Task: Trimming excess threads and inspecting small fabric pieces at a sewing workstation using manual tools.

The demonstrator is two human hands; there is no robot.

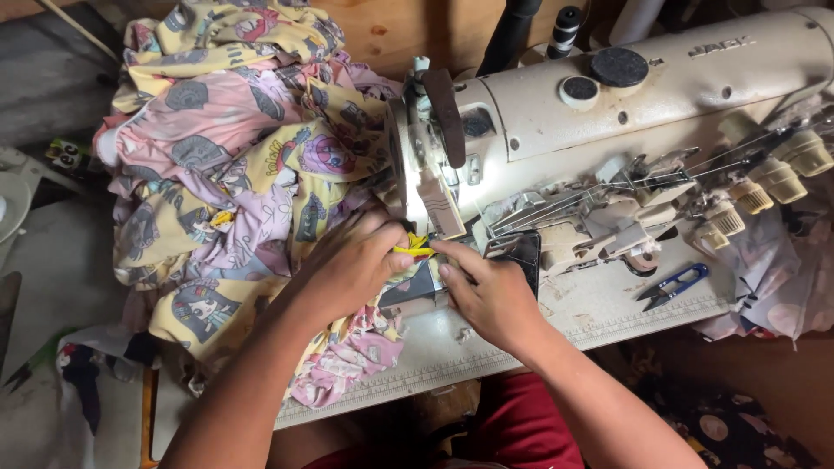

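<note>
The person's 2 hands meet just in front of the needle end of a cream sewing machine (643, 95): the left hand (347, 265) lies curled, fingers bent, on printed pink and yellow fabric (234, 174), pinching a small yellow strip (413, 247), while the right hand (491, 295) pinches the strip's other end with thumb and forefinger. The fabric heaps up to the left of the machine. Blue thread snips (673, 287) lie on the machine's bed, well to the right of the hands.

My head camera looks steeply down, close over the cream metal sewing machine (608, 130) before me.
</note>
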